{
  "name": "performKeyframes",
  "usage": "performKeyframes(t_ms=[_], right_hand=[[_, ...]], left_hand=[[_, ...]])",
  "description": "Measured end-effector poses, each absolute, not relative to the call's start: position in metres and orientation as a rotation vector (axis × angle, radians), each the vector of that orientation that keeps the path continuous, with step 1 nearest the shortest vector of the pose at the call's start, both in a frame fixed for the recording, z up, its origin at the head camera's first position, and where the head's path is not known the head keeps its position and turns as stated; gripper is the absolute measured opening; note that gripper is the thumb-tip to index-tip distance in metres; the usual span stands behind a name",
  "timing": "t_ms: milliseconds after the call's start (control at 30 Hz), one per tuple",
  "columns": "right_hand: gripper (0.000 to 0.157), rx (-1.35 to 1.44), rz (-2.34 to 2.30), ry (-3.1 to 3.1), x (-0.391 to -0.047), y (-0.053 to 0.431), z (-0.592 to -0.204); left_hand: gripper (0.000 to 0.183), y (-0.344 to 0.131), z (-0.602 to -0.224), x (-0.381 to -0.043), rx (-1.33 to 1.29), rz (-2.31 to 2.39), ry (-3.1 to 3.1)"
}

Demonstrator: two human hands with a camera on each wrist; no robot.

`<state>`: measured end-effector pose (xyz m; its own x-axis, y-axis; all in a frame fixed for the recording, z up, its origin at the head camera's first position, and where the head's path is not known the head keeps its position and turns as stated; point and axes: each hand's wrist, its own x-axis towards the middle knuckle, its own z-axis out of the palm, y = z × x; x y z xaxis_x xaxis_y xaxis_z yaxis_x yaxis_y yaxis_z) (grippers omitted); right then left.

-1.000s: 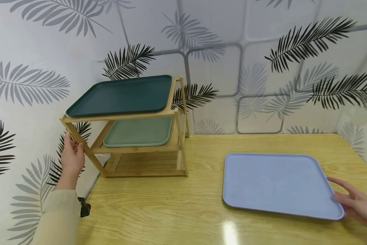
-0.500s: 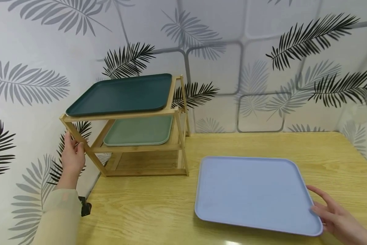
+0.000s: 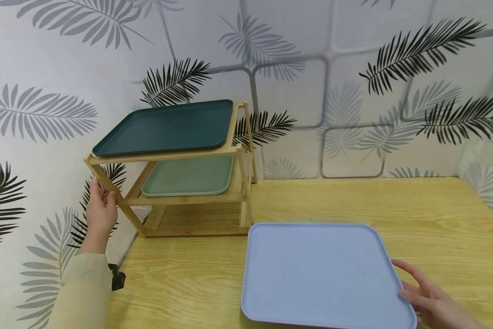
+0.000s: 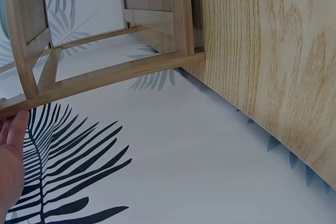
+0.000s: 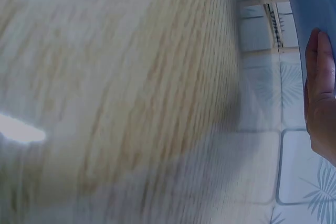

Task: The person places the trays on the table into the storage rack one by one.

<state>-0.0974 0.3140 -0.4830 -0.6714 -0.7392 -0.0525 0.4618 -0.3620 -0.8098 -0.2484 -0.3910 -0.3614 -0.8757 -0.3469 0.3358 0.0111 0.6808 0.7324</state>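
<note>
My right hand [image 3: 431, 299] grips the right edge of a light blue tray [image 3: 324, 274], thumb over the rim and fingers underneath. The tray is tilted a little above the table, and the bottom of the head view cuts off its near edge. In the right wrist view, fingers [image 5: 321, 72] lie along the tray's underside [image 5: 310, 3]. At the left, my left hand [image 3: 101, 210] holds the front left leg of a wooden tiered rack [image 3: 205, 199]; the left wrist view shows the fingers at that leg [image 4: 110, 73].
On the rack's top tier lies a dark green tray [image 3: 168, 128]. A pale green tray [image 3: 188, 176] rests on the middle tier, above a bare bottom shelf [image 3: 201, 215]. The rack stands at the back left of the wooden table [image 3: 353, 201], against the leaf-patterned wall [image 3: 287, 100].
The light blue tray has moved left and nearer in my right hand, coming up off the table toward the rack's right front. My left hand and the rack have stayed put.
</note>
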Motion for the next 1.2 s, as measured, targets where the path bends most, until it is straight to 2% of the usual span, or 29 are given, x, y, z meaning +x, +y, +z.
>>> performKeyframes(t_ms=[267, 467, 833, 1067, 1200], right_hand=[[0.06, -0.425, -2.08, 1.006, -0.093, 0.281, -0.483], [0.061, -0.56, -2.145, 1.062, -0.091, 0.228, -0.485], [0.055, -0.58, -2.244, 1.094, -0.083, 0.125, -0.497], [0.054, -0.456, -2.276, 1.232, -0.088, 0.074, -0.491], [0.061, -0.325, -2.259, 1.351, -0.094, 0.052, -0.486]], left_hand=[[0.061, -0.389, -0.362, -0.249, 0.269, -1.087, -2.437], [0.061, -0.39, -0.364, -0.248, 0.27, -1.067, -2.425], [0.061, -0.392, -0.361, -0.247, 0.237, -1.073, -2.422], [0.063, -0.393, -0.362, -0.248, 0.217, -1.077, -2.421], [0.062, -0.392, -0.363, -0.246, 0.198, -1.086, -2.417]])
